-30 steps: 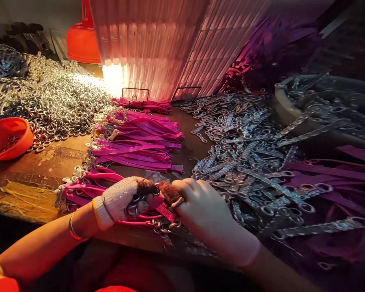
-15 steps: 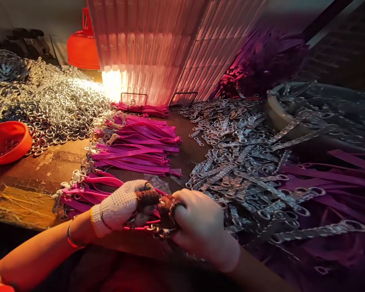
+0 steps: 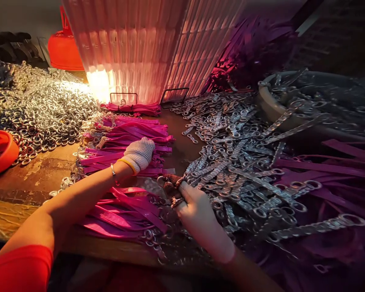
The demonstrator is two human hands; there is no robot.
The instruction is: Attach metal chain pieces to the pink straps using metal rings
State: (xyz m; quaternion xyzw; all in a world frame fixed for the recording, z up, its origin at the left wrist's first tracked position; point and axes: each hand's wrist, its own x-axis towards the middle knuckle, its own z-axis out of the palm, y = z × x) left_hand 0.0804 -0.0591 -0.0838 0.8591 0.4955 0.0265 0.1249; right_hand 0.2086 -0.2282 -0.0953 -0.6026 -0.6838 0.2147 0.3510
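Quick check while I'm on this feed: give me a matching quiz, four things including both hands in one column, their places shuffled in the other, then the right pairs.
Things:
1. left hand
2. right hand
3. orange bowl
4. red lamp

Places:
A. at the back, beside the ribbed panel
B. over the pink straps
C. at the picture's left edge
D. beside the pile of metal strips

Pairs: 1-B, 2-D, 3-C, 4-A
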